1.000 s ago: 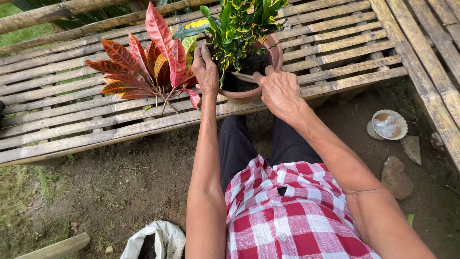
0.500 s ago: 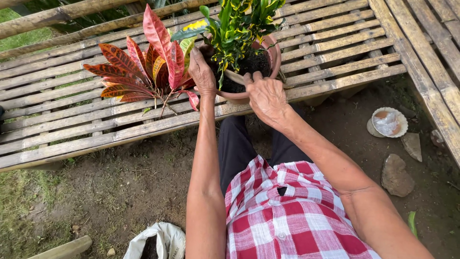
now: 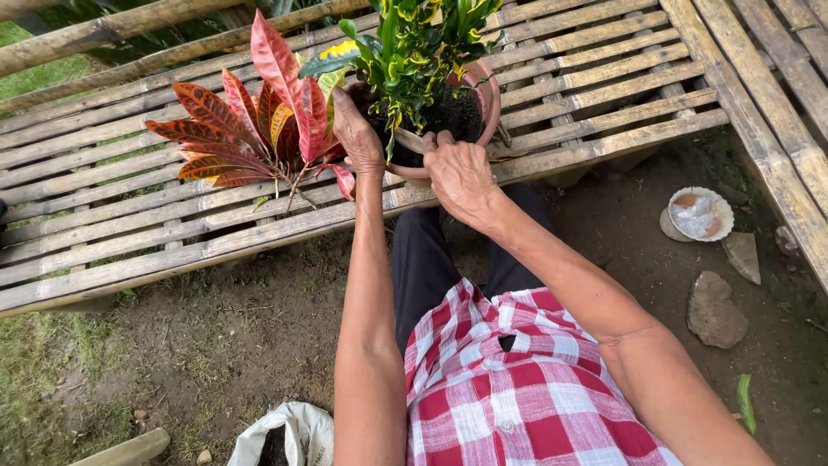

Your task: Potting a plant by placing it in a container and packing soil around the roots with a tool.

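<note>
A terracotta pot of dark soil stands on a bamboo-slat bench, holding a green and yellow leafy plant. My left hand grips the pot's left rim, fingers up against the leaves. My right hand rests on the pot's near rim, closed around a pale thin piece whose nature I cannot make out. A cut sprig of red and orange leaves lies on the slats just left of the pot, touching my left hand.
Bare earth lies under and in front of the bench. A white sack sits at the bottom. A shallow white dish and flat stones lie on the ground at right. More bamboo slats run along the right edge.
Both hands have stayed on the pot. My right hand has shifted slightly left along the near rim; the view has moved a little.
</note>
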